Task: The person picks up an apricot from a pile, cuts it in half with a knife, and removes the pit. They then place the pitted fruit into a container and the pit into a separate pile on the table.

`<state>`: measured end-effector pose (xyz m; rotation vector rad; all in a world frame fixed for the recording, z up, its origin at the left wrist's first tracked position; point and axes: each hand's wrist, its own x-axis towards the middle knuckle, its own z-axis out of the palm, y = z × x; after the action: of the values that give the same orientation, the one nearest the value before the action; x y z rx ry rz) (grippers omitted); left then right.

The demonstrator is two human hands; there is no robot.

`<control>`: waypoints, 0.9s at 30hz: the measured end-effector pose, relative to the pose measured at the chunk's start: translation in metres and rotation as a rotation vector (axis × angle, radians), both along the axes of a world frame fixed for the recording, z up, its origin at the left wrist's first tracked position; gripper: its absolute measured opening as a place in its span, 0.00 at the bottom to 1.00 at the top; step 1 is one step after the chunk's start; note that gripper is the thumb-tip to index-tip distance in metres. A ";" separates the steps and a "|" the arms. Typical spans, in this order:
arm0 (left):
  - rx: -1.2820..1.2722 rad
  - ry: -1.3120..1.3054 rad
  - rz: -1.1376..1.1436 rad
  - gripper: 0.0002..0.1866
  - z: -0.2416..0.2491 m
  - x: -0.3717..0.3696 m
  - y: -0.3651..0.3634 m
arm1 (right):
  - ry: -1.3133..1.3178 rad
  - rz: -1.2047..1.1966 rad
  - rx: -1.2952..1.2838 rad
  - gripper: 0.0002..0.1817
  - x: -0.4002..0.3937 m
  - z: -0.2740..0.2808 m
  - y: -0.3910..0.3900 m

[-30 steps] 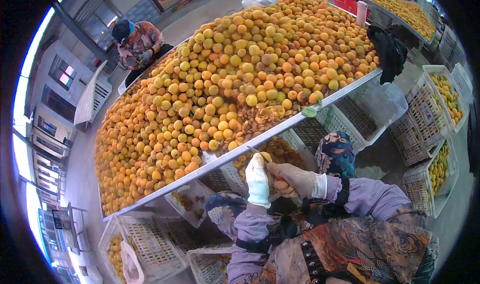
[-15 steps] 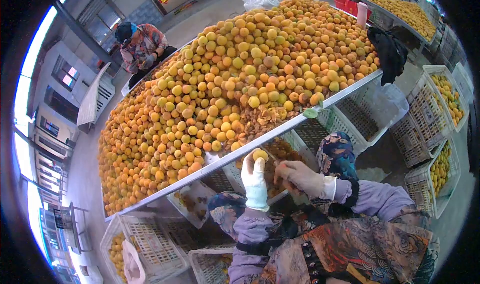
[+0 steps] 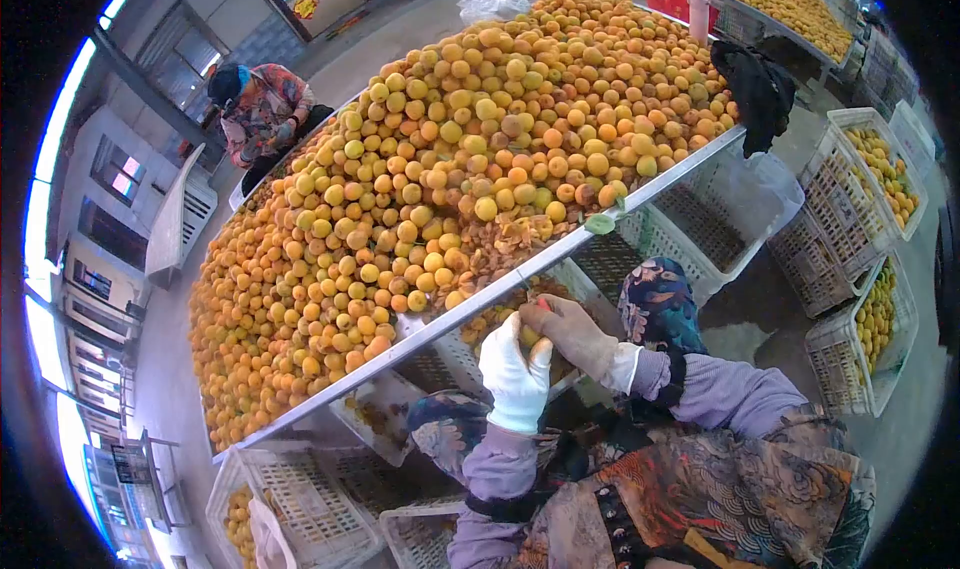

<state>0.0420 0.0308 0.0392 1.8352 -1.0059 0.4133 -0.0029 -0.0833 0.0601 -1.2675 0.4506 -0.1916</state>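
Observation:
My left hand (image 3: pixel 515 374), in a white glove, is closed around a yellow-orange apricot (image 3: pixel 529 337), fingers pointing up. Against it presses my right hand (image 3: pixel 577 337), in a stained brownish glove with its fingers curled in. A small red bit shows at the right fingertips; what that hand grips is mostly hidden. Both hands are just below the metal edge (image 3: pixel 480 312) of a table heaped with apricots (image 3: pixel 450 159). Split, brownish apricot pieces (image 3: pixel 520 237) lie on the near side of the heap. Under the hands is a crate holding cut fruit, partly covered.
White plastic crates stand under the table, at lower left (image 3: pixel 300 489) and on the right (image 3: pixel 865 339), some with apricots. A black cloth (image 3: pixel 755 94) hangs over the table's right corner near a pink bottle (image 3: pixel 698 17). Another person (image 3: pixel 262 114) sits across the heap.
My right hand has moved up and left against the left hand, and the apricot is now mostly covered between them. My left hand has dropped slightly. The whole view has shifted a little.

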 end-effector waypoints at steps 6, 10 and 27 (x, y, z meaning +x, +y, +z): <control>0.079 -0.071 0.095 0.21 0.000 -0.003 -0.010 | -0.109 -0.163 0.324 0.14 0.007 -0.005 0.012; -0.089 0.317 0.118 0.15 0.003 -0.007 -0.026 | -0.126 -0.257 0.225 0.15 0.027 -0.029 0.011; -0.013 0.589 0.019 0.19 -0.024 -0.005 -0.018 | 0.049 -0.123 -0.283 0.18 0.026 -0.043 -0.006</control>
<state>0.0368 0.0129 0.0147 1.7979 -0.5749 -0.1150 0.0231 -0.0894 0.0169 -1.5242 0.5582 -0.3384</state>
